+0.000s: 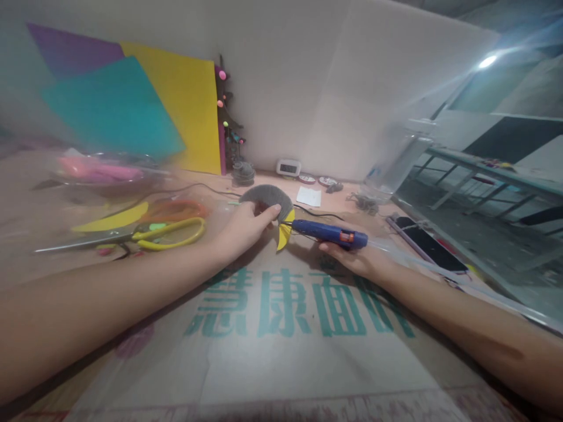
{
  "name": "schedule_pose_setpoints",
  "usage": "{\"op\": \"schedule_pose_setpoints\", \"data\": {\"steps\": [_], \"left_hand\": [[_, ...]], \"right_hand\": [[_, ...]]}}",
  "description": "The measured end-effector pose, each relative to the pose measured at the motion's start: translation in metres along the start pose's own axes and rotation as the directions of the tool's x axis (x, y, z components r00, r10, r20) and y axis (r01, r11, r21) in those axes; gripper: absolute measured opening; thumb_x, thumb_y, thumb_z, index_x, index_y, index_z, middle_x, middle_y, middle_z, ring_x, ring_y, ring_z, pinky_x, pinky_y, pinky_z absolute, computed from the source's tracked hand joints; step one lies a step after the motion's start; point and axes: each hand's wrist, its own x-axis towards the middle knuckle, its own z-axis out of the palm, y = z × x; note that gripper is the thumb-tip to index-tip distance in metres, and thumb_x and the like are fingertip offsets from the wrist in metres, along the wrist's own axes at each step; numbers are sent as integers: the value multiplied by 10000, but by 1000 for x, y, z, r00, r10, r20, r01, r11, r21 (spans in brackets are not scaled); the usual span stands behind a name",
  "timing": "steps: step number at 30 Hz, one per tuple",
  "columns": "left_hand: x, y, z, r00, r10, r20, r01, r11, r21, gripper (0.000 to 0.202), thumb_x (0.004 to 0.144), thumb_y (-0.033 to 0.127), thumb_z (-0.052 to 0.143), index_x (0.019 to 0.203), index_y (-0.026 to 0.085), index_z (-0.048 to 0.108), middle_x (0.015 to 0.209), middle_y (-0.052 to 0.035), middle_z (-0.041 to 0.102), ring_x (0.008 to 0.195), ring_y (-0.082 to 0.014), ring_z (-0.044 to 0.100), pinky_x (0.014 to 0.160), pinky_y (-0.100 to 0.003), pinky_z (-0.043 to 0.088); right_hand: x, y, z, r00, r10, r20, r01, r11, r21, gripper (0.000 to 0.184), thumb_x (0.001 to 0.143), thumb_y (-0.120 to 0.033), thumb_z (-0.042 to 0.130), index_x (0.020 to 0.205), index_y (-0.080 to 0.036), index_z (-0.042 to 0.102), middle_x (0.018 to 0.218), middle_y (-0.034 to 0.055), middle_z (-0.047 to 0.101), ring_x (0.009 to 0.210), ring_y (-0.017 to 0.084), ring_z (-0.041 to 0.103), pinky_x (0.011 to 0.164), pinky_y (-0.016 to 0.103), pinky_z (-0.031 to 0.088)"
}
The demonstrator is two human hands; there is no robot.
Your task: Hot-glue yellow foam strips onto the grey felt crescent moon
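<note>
My left hand [246, 225] pinches a grey felt piece [266, 196] shaped like a half circle, thumb on top. A yellow felt tip [284, 233] hangs from the grey piece's lower edge. My right hand [352, 258] is closed around a blue glue gun [332, 233], held sideways. The gun's nozzle touches the spot where the yellow tip meets the grey felt. A black cord [314, 212] runs back from the gun across the table.
Yellow-handled scissors [145, 234] and orange-handled ones [176, 210] lie at the left, beside a yellow felt crescent [112, 219]. Coloured sheets [132, 105] lean on the wall. A phone [428, 243] lies at the right, with a clear plastic bottle [398, 161] behind it. Printed cardboard [290, 328] covers the table.
</note>
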Motion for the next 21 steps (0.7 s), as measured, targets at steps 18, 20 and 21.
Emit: {"op": "schedule_pose_setpoints", "data": {"steps": [18,20,21], "left_hand": [[4,-10,0,997,68,40,-68,998,-12,371,826,530,563,820,172,659,759,-44,683,685,-168,598,660,-265,428],[3,-8,1,997,55,46,-54,998,-35,351,819,512,582,811,170,660,757,-44,682,674,-165,592,659,-265,427],[3,-7,1,999,24,25,-23,998,-60,337,805,500,604,801,168,663,750,-44,682,670,-165,590,658,-265,425]], "right_hand": [[-1,3,2,998,37,-44,-39,999,-37,261,792,-485,579,753,-229,554,655,15,610,596,185,587,543,293,495],[-1,1,1,998,46,-33,-47,999,-26,253,785,-479,585,749,-232,541,657,13,608,600,184,586,541,291,496],[0,0,1,998,47,-29,-48,999,-23,258,780,-482,588,744,-232,536,654,13,606,599,185,584,539,291,496]]}}
